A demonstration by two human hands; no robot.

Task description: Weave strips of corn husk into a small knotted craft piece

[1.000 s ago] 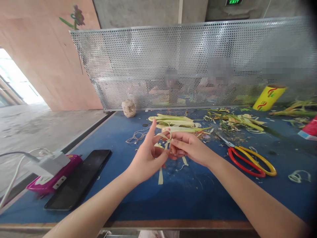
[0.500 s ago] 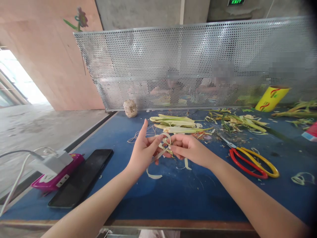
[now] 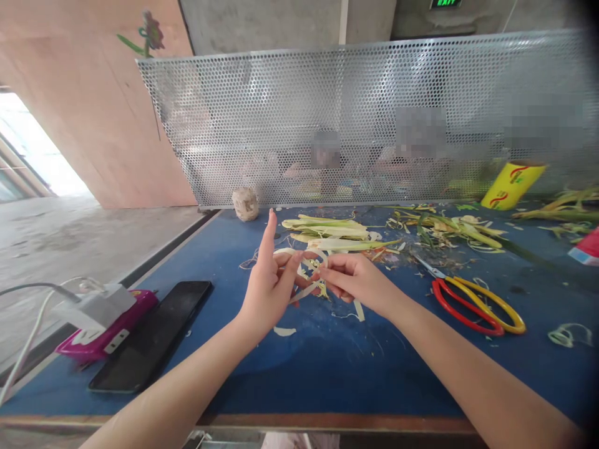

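Observation:
A narrow pale strip of plant leaf (image 3: 306,292) is looped between my two hands above the blue table. My left hand (image 3: 270,280) pinches it between thumb and fingers, with the index finger pointing up. On the other side of the loop, my right hand (image 3: 353,277) is closed on the strip with thumb and fingertips. The strip's loose ends hang below my hands. Just beyond them lies a pile of pale green leaf pieces (image 3: 327,229). Scissors (image 3: 472,302) with one red and one yellow handle rest to the right of my right hand.
On the left are a black phone (image 3: 152,337) and a magenta power strip (image 3: 112,330) with a white charger (image 3: 96,305). A twine ball (image 3: 246,204) and yellow roll (image 3: 513,186) stand by the perforated metal screen (image 3: 281,112). People sit behind it. Leaf scraps (image 3: 449,231) lie at back right.
My hands have shifted slightly on the strip, and the loop has changed shape. My left index finger reaches higher. The strip's lower end has swung a little.

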